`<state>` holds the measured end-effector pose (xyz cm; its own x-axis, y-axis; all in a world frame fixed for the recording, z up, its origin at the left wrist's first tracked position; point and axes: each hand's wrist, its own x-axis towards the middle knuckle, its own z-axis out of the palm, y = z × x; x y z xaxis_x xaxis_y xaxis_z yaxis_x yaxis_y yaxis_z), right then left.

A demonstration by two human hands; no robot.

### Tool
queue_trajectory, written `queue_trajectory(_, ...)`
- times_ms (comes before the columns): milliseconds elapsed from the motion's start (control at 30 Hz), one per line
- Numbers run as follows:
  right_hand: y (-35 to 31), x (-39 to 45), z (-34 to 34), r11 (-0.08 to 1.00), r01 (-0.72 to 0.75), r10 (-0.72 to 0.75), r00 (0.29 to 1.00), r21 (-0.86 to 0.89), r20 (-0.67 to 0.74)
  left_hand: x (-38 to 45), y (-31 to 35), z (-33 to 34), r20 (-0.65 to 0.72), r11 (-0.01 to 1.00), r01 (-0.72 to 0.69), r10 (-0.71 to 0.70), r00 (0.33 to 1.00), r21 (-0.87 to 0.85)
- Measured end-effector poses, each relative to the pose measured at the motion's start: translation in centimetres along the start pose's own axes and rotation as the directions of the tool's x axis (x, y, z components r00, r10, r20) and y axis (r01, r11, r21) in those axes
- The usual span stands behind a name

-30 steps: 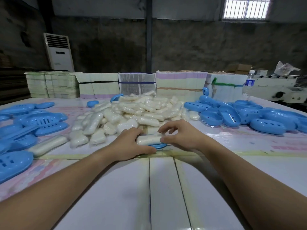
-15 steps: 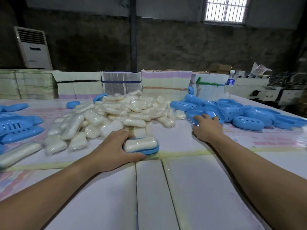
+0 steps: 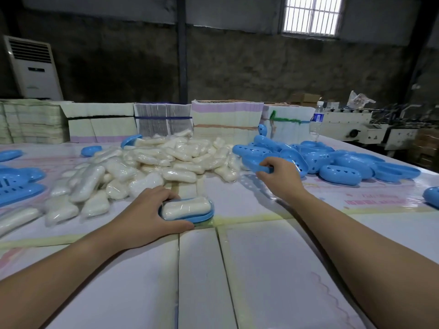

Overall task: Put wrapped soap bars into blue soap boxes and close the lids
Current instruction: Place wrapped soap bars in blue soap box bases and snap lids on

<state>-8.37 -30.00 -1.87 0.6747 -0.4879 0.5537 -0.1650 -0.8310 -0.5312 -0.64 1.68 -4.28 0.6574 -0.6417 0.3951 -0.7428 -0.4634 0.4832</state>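
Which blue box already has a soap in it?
The blue box that the left hand holds near the table's middle: a wrapped soap lies in it. The blue shells on the right look empty.

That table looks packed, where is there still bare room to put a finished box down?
The near table between the forearms is bare, as is the strip between the left hand and right hand. The soap pile and blue lid heap crowd the far side.
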Motion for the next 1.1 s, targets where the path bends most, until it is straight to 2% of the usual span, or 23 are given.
queue_trajectory(67, -2.2, -0.6, -0.5, 0.964, -0.026, 0.019, 0.999, 0.263, 0.028, -0.1, 0.0, 0.0, 0.001, 1.0, 0.003, -0.003, 1.0, -0.003)
queue_trajectory(100, -3.5, -1.0, -0.8, 0.898, -0.071, 0.033, 0.995, 0.434, 0.093, -0.1, -0.1, 0.1, 0.001, 1.0, 0.005, -0.005, 1.0, 0.0)
queue_trajectory(133, -4.7, -1.4, -1.0, 0.784, -0.162, 0.043, 0.977, 0.599, 0.208, -0.1, -0.1, 0.1, -0.001, 1.0, 0.006, -0.006, 1.0, 0.003)
queue_trajectory(167, -5.8, -1.9, -1.2, 0.63, -0.293, 0.026, 0.933, 0.719, 0.358, -0.1, -0.1, 0.1, -0.003, 1.0, 0.007, -0.007, 1.0, 0.002)
queue_trajectory(200, -6.7, -2.4, -1.4, 0.479, -0.432, -0.022, 0.864, 0.764, 0.503, -0.1, 0.0, 0.1, -0.005, 1.0, 0.005, -0.005, 1.0, -0.01)
queue_trajectory(233, -7.4, -2.9, -1.4, 0.375, -0.545, -0.083, 0.786, 0.75, 0.613, -0.1, 0.1, 0.0, 0.0, 0.999, -0.008, 0.008, 1.0, -0.036)
queue_trajectory(267, -8.0, -3.3, -1.4, 0.333, -0.617, -0.139, 0.716, 0.713, 0.685, 0.0, 0.3, -0.1, 0.01, 0.996, -0.04, 0.041, 0.999, -0.074)
queue_trajectory(333, -8.7, -4.2, -0.8, 0.401, -0.651, -0.167, 0.64, 0.645, 0.75, -0.1, 0.5, -0.3, 0.018, 0.982, -0.115, 0.119, 0.993, -0.15)
queue_trajectory(367, -8.9, -4.7, -0.3, 0.483, -0.621, -0.138, 0.642, 0.617, 0.754, -0.2, 0.7, -0.3, 0.007, 0.975, -0.129, 0.132, 0.991, -0.181)
queue_trajectory(467, -9.1, -5.8, 1.0, 0.73, -0.403, -0.071, 0.759, 0.553, 0.647, -0.3, 1.1, -0.4, -0.02, 0.971, -0.126, 0.125, 0.992, -0.204)
queue_trajectory(533, -9.1, -5.9, 1.2, 0.853, -0.201, -0.108, 0.834, 0.482, 0.54, -0.3, 1.0, -0.5, -0.011, 0.973, -0.132, 0.133, 0.991, -0.189)
queue_trajectory(600, -8.8, -5.7, 1.2, 0.941, 0.068, -0.219, 0.869, 0.333, 0.444, -0.2, 0.9, -0.5, 0.0, 0.978, -0.118, 0.12, 0.993, -0.171)
queue_trajectory(667, -8.6, -5.4, 1.1, 0.94, 0.251, -0.332, 0.825, 0.23, 0.457, -0.1, 0.7, -0.4, 0.007, 0.99, -0.087, 0.088, 0.996, -0.11)
queue_trajectory(833, -8.3, -5.2, 0.5, 0.914, 0.345, -0.396, 0.649, 0.213, 0.649, 0.0, 0.3, -0.5, 0.042, 0.999, -0.028, 0.03, 0.999, -0.032)
queue_trajectory(900, -8.4, -5.2, 0.4, 0.871, 0.451, -0.461, 0.608, 0.196, 0.647, -0.1, 0.3, -0.5, 0.035, 0.999, -0.027, 0.029, 0.999, -0.04)
queue_trajectory(967, -8.6, -5.3, 0.5, 0.842, 0.488, -0.519, 0.618, 0.229, 0.59, -0.2, 0.6, -0.7, 0.003, 0.994, -0.044, 0.044, 0.999, -0.099)
queue_trajectory(1033, -8.7, -5.3, 0.3, 0.852, 0.42, -0.523, 0.671, 0.312, 0.526, -0.4, 1.2, -0.8, -0.017, 0.98, -0.054, 0.052, 0.999, -0.193)
queue_trajectory(1100, -8.5, -5.2, 0.3, 0.866, 0.386, -0.499, 0.702, 0.318, 0.508, -0.6, 1.7, -0.8, 0.009, 0.966, -0.056, 0.06, 0.998, -0.252)
